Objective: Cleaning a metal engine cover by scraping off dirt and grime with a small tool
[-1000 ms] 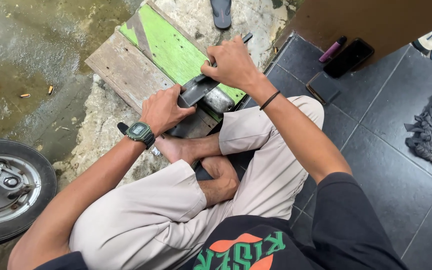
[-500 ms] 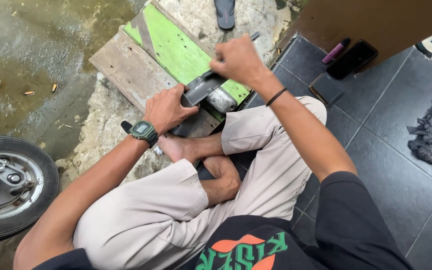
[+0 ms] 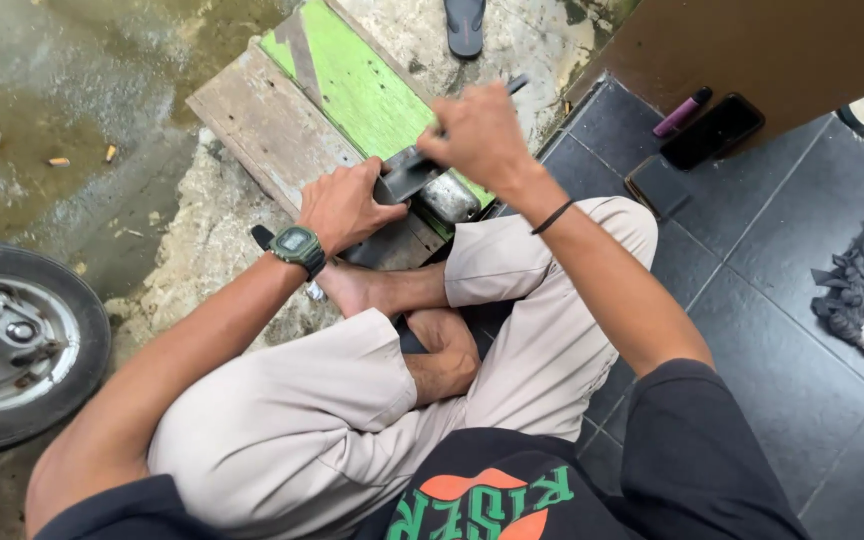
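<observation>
Rough green-painted plank [image 3: 352,85]; left hand [image 3: 345,205] grip presses flat dark blade [image 3: 407,175]; right hand [image 3: 479,135] fist grips handle.

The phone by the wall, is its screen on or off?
Off, it seems. The phone lies flat on the dark tiles, and its screen looks plain black, with no glow.

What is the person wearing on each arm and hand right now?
Both hands are bare, no gloves. The left hand has a green square-faced digital wristwatch with a dark strap at the wrist. The right hand has a thin black band around the wrist. Short black sleeves end near the elbows; forearms are uncovered.
</observation>
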